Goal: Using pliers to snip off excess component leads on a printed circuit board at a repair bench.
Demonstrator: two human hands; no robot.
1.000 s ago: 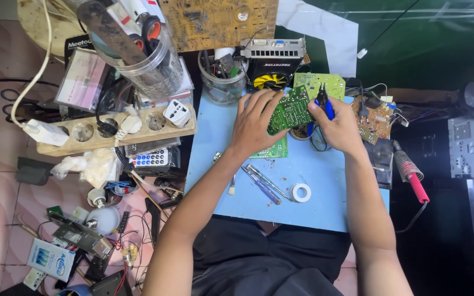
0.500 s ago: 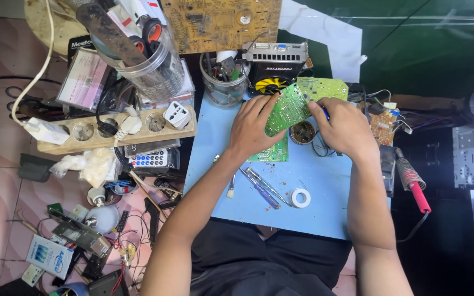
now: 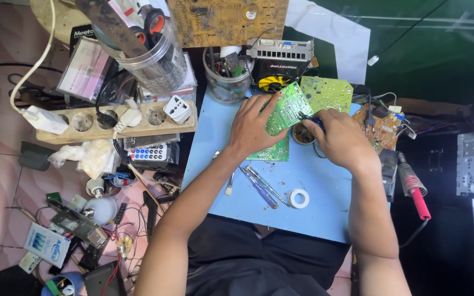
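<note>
Left hand (image 3: 253,129) gripped green circuit board (image 3: 287,108), tilted up on edge between both hands. Right hand (image 3: 340,137) closed on dark blue-handled tool (image 3: 309,118), tip at board face. Best to brace the board steady, keep the tool tip light. Blue mat (image 3: 325,203) under hands; tape roll (image 3: 298,198) nearer the body, soldering iron (image 3: 412,189) right of right hand. Cluttered tiled floor left.

small white box with blue print (image 3: 46,244) lies at lower left on the floor. flat pink-and-white packet (image 3: 85,69) sits upper left, partly overlying a black printed package (image 3: 81,34).
</note>
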